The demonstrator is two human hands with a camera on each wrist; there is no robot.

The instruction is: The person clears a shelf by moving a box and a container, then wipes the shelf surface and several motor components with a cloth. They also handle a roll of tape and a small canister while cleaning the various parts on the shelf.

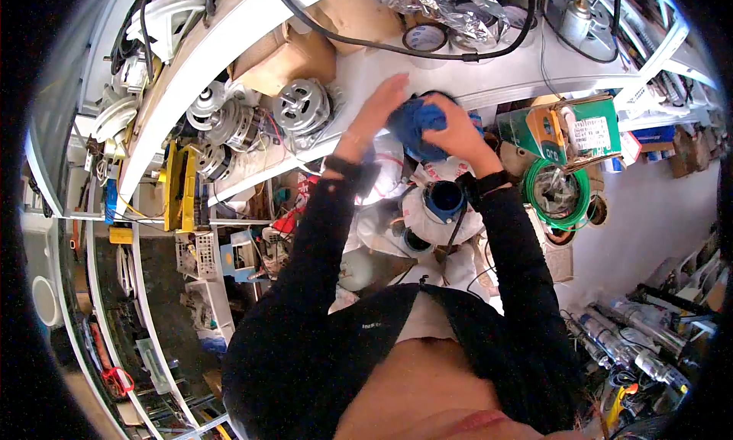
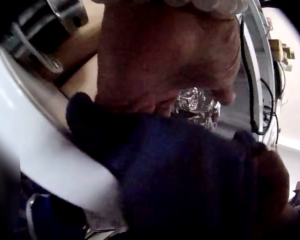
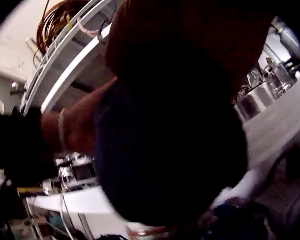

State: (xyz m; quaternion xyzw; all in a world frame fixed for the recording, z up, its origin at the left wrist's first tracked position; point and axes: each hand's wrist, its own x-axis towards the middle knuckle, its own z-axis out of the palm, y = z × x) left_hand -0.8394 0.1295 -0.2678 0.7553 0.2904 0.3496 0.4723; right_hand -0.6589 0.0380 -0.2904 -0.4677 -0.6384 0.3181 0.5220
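A dark blue cloth bundle is up in front of the white shelf edge. My right hand grips it from the right, fingers bent over its top. On the other side my left hand is raised beside the bundle, slightly blurred, with its fingers stretched out. In the left wrist view the fingertips of the left hand overlap the bundle's upper edge. The bundle is very dark in the right wrist view, below the shadowed right hand.
Below the hands stands a white-wrapped item with a dark blue opening. Metal motor parts and a cardboard box sit on the shelf at left. To the right are a green box and a green wire coil. A black cable arcs overhead.
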